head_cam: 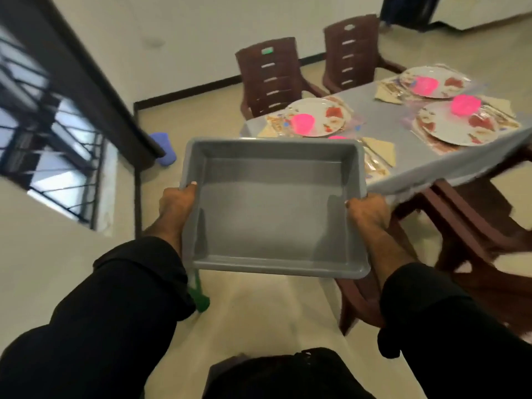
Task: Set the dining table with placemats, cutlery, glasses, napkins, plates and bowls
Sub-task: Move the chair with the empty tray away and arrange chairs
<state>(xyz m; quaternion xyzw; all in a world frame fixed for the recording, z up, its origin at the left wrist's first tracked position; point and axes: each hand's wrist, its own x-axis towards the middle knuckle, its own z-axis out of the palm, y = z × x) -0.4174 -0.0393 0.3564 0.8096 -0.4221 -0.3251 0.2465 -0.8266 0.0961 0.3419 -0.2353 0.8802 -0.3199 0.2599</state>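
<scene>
The dining table (pixel 403 122), with a grey top, stands in the upper right of the view, and it looks almost fully set: the step in hand seems to be the end of the laying, with the carrying tray taken away empty. Two dark brown chairs (pixel 270 76) stand at the far edge of the table, and more brown chair parts show under its near edge. The person holds a grey plastic tray (pixel 273 208) in front of the body, just off the near left corner of the table, and nothing lies inside it. The left hand (pixel 175 205) grips the left rim with the thumb over the edge, and the right hand (pixel 368 214) grips the right rim in the same way, so both hands are clamped on the tray and well apart. On the table three patterned plates (pixel 457 125) are seen whole, each on a placemat (pixel 429 139), one near the far left corner and two toward the right end. A bright pink bowl (pixel 303 123) sits on each plate, and the rim of a fourth bowl shows just behind the tray. A folded beige napkin (pixel 380 149) lies near the near edge. Cutlery and glasses cannot be told in the blur. The next move probably calls for a place to put the tray down, with a level carry.
</scene>
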